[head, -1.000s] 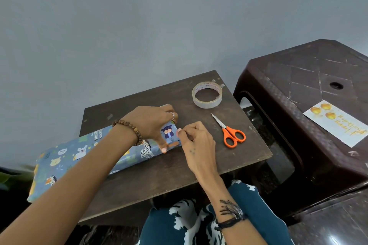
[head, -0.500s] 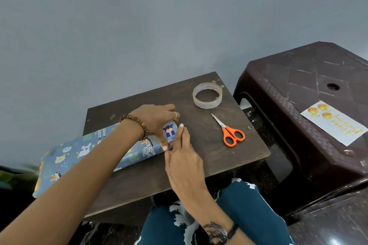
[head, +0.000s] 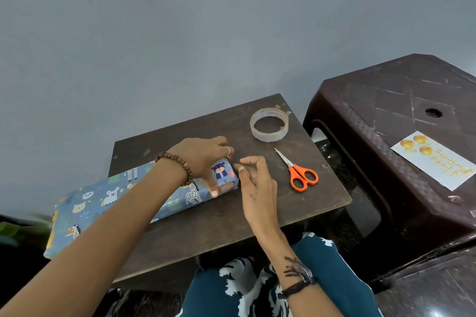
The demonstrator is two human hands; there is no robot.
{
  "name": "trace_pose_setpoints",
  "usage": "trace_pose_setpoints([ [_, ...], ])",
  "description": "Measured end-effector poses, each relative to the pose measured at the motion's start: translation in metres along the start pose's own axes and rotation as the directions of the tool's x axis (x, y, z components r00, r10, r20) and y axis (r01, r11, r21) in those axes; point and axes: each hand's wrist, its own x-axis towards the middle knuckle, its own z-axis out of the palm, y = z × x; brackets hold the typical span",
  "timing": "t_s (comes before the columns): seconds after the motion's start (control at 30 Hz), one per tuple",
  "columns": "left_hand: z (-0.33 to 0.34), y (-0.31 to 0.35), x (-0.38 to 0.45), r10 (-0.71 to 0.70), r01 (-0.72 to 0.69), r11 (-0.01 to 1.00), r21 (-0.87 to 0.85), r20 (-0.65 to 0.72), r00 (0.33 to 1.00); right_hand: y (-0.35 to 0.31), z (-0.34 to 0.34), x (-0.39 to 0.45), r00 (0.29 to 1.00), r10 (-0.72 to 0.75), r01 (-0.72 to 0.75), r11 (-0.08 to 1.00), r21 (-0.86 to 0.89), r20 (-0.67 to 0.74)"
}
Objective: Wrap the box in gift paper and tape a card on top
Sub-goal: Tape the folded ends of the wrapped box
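- Right hand [head: 257, 185] has come off the box end since half a second ago; then its straight fingers lay flat against the paper, now they hang loosely curled just beside it, holding nothing visible.
- Left hand [head: 203, 159] stays on the wrapped box [head: 108, 201], fingers curled over the far edge of the right end, thumb pressing down the near face by the end fold.
- Box, in blue animal-print gift paper, lies across the small dark table [head: 257, 216]; its left end overhangs the table edge, well away from both hands.
- Left forearm crosses over the middle of the box and hides part of its top.
- Tape roll [head: 269, 124] lies flat beyond the right fingertips, apart from them, near the far table corner.
- Orange-handled scissors [head: 298, 172], blades together, lie just right of the right hand, not touching it.
- Card [head: 435, 162], white with gold balloons and gold lettering, lies on the brown plastic stool [head: 386, 116] well to the right, out past the scissors.
- Bead bracelet [head: 177, 165] on left wrist; dark threads on right wrist.
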Motion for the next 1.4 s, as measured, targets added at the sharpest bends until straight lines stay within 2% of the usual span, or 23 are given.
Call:
trace_pose_setpoints([
  [0.17, 0.003, -0.001, -0.001, -0.004, 0.004, 1.000, -0.011, -0.028, 1.000, -0.001, 0.009, -0.004, 0.997, -0.020, 0.023, 0.999, -0.043, 0.077],
  [0.33, 0.003, 0.000, 0.000, -0.007, 0.006, 1.000, -0.019, -0.039, 0.999, 0.003, 0.014, -0.005, 0.989, -0.078, 0.112, 0.949, -0.294, 0.125],
  [0.4, 0.004, 0.001, -0.002, -0.029, 0.028, 0.999, -0.017, -0.040, 0.999, 0.005, 0.015, -0.004, 0.989, -0.073, 0.115, 0.934, -0.340, 0.132],
  [0.47, 0.007, 0.003, -0.005, -0.090, 0.088, 0.995, -0.040, -0.061, 0.994, 0.005, 0.015, -0.003, 0.989, -0.052, 0.097, 0.939, -0.329, 0.141],
  [0.6, 0.022, -0.001, -0.018, -0.354, 0.337, 0.909, -0.247, -0.026, 0.935, 0.006, 0.013, -0.008, 0.988, -0.013, 0.049, 0.973, -0.226, 0.156],
  [0.7, 0.040, -0.003, -0.023, -0.425, 0.424, 0.884, -0.198, 0.038, 0.904, 0.008, 0.009, -0.012, 0.988, 0.003, 0.017, 0.991, -0.132, 0.151],
  [0.83, 0.050, 0.001, -0.027, -0.376, 0.370, 0.924, -0.096, -0.054, 0.925, 0.005, -0.004, -0.014, 0.997, 0.029, -0.032, 0.998, 0.049, 0.071],
  [0.93, 0.048, 0.007, -0.035, -0.216, 0.216, 0.976, -0.016, -0.047, 0.975, -0.001, -0.015, -0.007, 1.000, -0.017, 0.017, 0.997, 0.082, 0.004],
  [1.0, 0.048, 0.013, -0.042, -0.082, 0.086, 0.994, 0.062, -0.058, 0.995, -0.004, -0.021, 0.002, 0.998, -0.064, 0.064, 0.997, 0.049, 0.009],
  [1.07, 0.051, 0.017, -0.045, 0.005, 0.002, 0.995, 0.103, -0.071, 0.997, -0.004, -0.026, 0.014, 0.994, -0.080, 0.085, 0.995, -0.054, 0.078],
  [1.13, 0.054, 0.023, -0.047, 0.032, -0.020, 0.994, 0.103, -0.113, 0.993, -0.002, -0.027, 0.021, 0.978, -0.027, 0.063, 0.983, -0.170, 0.206],
  [1.2, 0.060, 0.028, -0.051, -0.043, 0.048, 0.998, 0.034, -0.133, 0.990, 0.000, -0.027, 0.022, 0.947, 0.016, 0.072, 0.963, -0.260, 0.320],
  [1.23, 0.062, 0.032, -0.055, -0.125, 0.115, 0.991, -0.072, -0.145, 0.982, 0.000, -0.027, 0.021, 0.936, 0.023, 0.085, 0.953, -0.291, 0.350],
  [1.27, 0.070, 0.032, -0.055, -0.243, 0.199, 0.949, -0.245, -0.166, 0.956, 0.001, -0.027, 0.019, 0.931, 0.025, 0.093, 0.948, -0.304, 0.364],
  [1.3, 0.078, 0.030, -0.055, -0.389, 0.264, 0.837, -0.480, -0.182, 0.903, -0.001, -0.028, 0.017, 0.929, 0.025, 0.095, 0.949, -0.301, 0.370],
  [1.33, 0.087, 0.025, -0.054, -0.545, 0.284, 0.625, -0.727, -0.146, 0.826, -0.002, -0.028, 0.015, 0.929, 0.032, 0.085, 0.952, -0.295, 0.369],
  [1.37, 0.092, 0.022, -0.056, -0.667, 0.234, 0.351, -0.907, -0.067, 0.742, -0.004, -0.028, 0.014, 0.930, 0.042, 0.072, 0.954, -0.291, 0.366],
  [1.4, 0.095, 0.019, -0.057, -0.739, 0.122, 0.044, -0.992, 0.050, 0.672, -0.005, -0.028, 0.014, 0.930, 0.058, 0.056, 0.954, -0.296, 0.362],
])
